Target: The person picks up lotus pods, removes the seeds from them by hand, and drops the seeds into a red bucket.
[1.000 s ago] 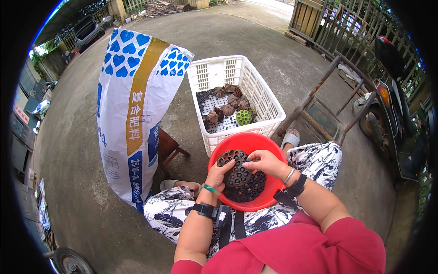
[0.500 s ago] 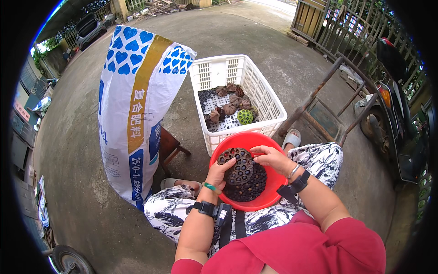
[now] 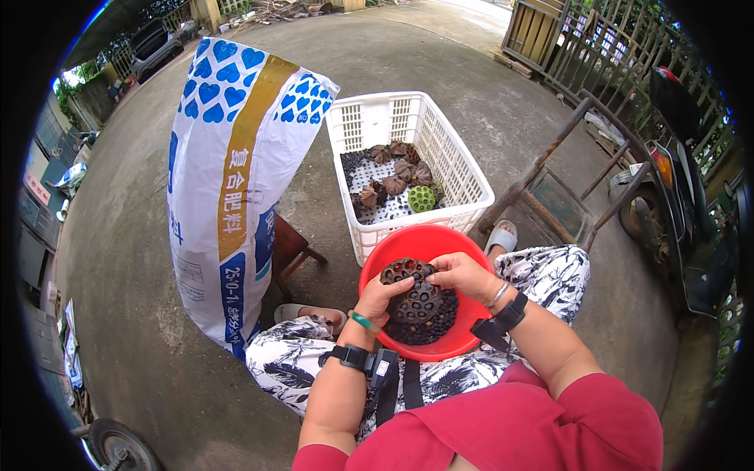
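A brown dried lotus seed pod [image 3: 414, 304] is tilted over the red basin [image 3: 382, 253], its face of round holes showing dark seeds in several of them. My left hand [image 3: 378, 297] grips the pod's left side, thumb laid across the face. At its upper right edge my right hand [image 3: 463, 274] pinches the pod, thumb and fingertips pressed together; whether a seed is between them is hidden. Loose dark lotus seeds [image 3: 441, 322] cover the bottom of the basin, which stands between my knees.
Beyond the basin is a white plastic crate [image 3: 465, 179] with brown pods, one green pod [image 3: 422, 198] and scattered seeds. A tall white sack [image 3: 206, 169] stands on the left beside a wooden stool [image 3: 292, 250]. On the right are a chair frame [image 3: 542, 188] and a motorbike [image 3: 667, 228].
My right hand has moved left and down, from spread fingers beside the pod to a pinch on its edge. The pod has tipped in my left hand.
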`<state>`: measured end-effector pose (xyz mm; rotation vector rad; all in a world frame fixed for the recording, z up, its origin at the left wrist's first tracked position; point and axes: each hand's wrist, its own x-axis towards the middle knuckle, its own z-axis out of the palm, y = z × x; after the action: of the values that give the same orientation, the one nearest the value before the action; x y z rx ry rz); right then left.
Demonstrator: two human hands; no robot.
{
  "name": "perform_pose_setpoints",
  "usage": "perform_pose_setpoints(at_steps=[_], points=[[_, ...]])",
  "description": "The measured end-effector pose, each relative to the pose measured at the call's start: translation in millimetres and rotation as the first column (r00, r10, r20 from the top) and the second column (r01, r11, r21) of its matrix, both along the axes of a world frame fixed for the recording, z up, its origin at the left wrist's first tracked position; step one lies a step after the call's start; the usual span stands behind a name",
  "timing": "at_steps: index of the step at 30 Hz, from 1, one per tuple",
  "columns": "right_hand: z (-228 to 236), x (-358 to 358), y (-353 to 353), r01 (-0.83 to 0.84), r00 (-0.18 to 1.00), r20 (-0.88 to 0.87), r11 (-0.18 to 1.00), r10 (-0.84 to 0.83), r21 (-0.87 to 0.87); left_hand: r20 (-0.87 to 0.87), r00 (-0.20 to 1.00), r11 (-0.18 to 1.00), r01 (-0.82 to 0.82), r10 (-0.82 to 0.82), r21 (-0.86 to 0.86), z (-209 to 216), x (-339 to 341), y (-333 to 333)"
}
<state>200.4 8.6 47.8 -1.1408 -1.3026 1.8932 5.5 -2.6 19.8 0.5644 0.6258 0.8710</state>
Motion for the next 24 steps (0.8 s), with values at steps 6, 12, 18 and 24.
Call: perform_pose_setpoints(at_steps=[6, 12, 18, 24], points=[[-5, 6, -9, -0.029, 0.961, -0.275, 0.968, -0.042, -0.249, 0.11, 0.991, 0.997, 0.075, -0.075, -0.001, 3, 3, -3], [-16, 11, -1, 0.163, 0.979, 0.088, 0.966, -0.184, 0.2, 0.033, 0.999, 1.0, 0.01, -0.009, -0.013, -10, 9, 0], [-7, 3, -1, 0.156, 0.956, 0.207, 0.959, -0.206, 0.236, -0.137, 0.978, 0.986, -0.15, 0.159, 0.078, -13, 9, 3], [5, 3, -5, 0.155, 0.963, 0.22, 0.987, -0.158, 0.027, -0.051, 0.999, 0.993, 0.02, -0.014, 0.112, -5, 7, 2]])
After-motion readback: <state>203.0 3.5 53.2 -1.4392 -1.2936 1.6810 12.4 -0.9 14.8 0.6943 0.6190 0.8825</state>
